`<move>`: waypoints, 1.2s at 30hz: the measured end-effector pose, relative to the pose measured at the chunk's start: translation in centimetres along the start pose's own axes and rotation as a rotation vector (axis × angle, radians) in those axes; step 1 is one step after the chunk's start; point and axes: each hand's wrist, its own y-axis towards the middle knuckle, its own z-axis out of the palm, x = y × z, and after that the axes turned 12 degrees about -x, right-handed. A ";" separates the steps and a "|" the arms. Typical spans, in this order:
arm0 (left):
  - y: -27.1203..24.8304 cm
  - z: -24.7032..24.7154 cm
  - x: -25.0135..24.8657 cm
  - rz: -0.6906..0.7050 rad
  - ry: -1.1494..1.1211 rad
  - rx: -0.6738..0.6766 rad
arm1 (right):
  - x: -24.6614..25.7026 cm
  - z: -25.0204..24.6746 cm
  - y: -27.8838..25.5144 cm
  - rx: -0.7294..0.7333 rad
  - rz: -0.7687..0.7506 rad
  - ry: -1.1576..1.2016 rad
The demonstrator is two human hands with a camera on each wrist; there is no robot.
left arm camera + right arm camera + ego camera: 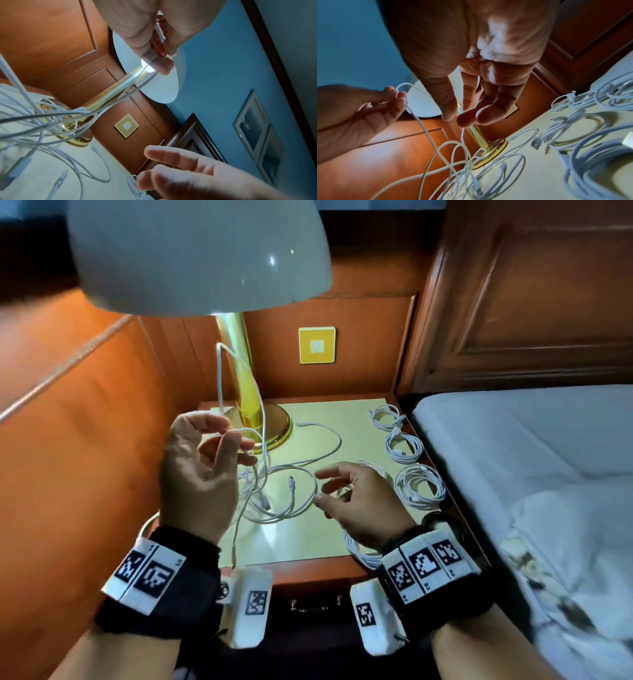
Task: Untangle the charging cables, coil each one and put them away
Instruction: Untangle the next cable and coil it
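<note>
On the cream top of the nightstand (356, 419), the left hand (198, 474) is raised palm-up beside the brass lamp (245, 392), its thumb and fingertips pinched on a white charging cable (221, 378). From that pinch the cable rises in a narrow upright loop in front of the lamp stem, its long axis near vertical, then drops into a loose tangle of white cables (281, 494) lying on the tabletop between the two hands. One strand of the tangle trails toward the near edge of the table, and a free connector end points away from the person, toward the wall. The right hand (356, 498) hovers low over the right side of the tangle with fingers spread and relaxed; in the right wrist view a strand passes close by its fingertips, but whether it is touching cannot be told. Three coiled cables (406, 446) lie in a row along the table's right edge, next to the bed (513, 440).
</note>
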 end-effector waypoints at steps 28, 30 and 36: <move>-2.6 -7.5 1.7 -0.648 -0.164 -0.208 | 4.0 8.7 0.6 -0.171 0.008 0.206; -2.4 -7.4 2.2 -0.630 -0.130 -0.209 | 4.2 8.3 0.8 -0.235 -0.018 0.268; -2.3 -7.4 3.7 -0.522 0.018 -0.164 | 3.9 7.5 0.9 -0.263 -0.053 0.345</move>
